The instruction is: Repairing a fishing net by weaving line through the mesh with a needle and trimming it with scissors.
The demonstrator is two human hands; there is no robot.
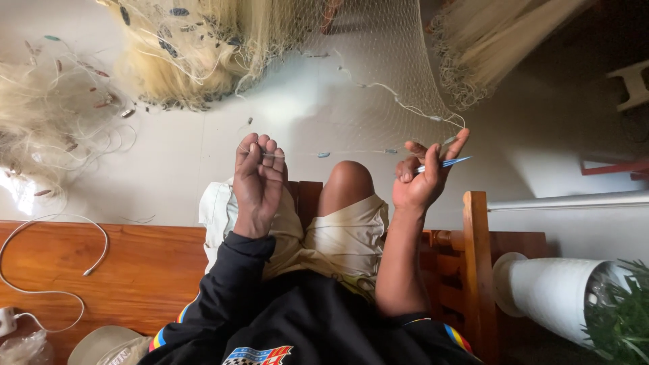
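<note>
Fishing net (pixel 378 88), blue needle (pixel 449 162) in right hand (pixel 422 177)

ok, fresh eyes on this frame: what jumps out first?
The pale fishing net spread over the floor at top, heaped at upper left. Below it at centre, the left hand pinches the net's edge line, while the right hand holds a thin blue netting needle. A white planter lies at lower right.

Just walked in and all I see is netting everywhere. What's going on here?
A person sits on a wooden bench working on a fishing net stretched out over the floor. The left hand pinches the net's edge line, and the right hand holds a thin blue needle beside it. More netting is piled on the floor ahead.
</note>
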